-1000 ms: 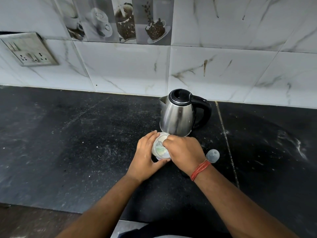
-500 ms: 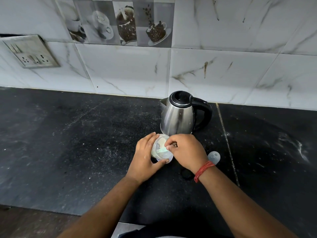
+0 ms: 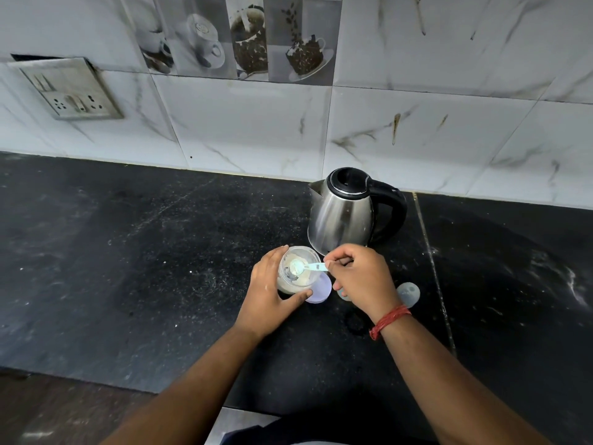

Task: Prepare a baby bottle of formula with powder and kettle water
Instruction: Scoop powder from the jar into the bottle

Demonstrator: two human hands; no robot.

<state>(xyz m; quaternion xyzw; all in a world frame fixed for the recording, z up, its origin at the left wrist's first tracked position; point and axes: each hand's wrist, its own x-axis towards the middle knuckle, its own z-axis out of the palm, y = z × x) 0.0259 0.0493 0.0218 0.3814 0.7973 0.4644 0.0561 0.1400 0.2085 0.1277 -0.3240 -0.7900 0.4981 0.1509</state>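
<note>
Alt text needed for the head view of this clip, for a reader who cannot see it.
A right hand holds a small scoop over an open powder jar that the left hand steadies on a black counter. A steel kettle stands just behind, a lilac lid beside the jar.

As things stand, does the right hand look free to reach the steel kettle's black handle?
Probably not at once: the right hand pinches a pale blue plastic scoop over the clear powder jar. The way to the steel kettle's black handle looks open, though, once the scoop is set down.
</note>
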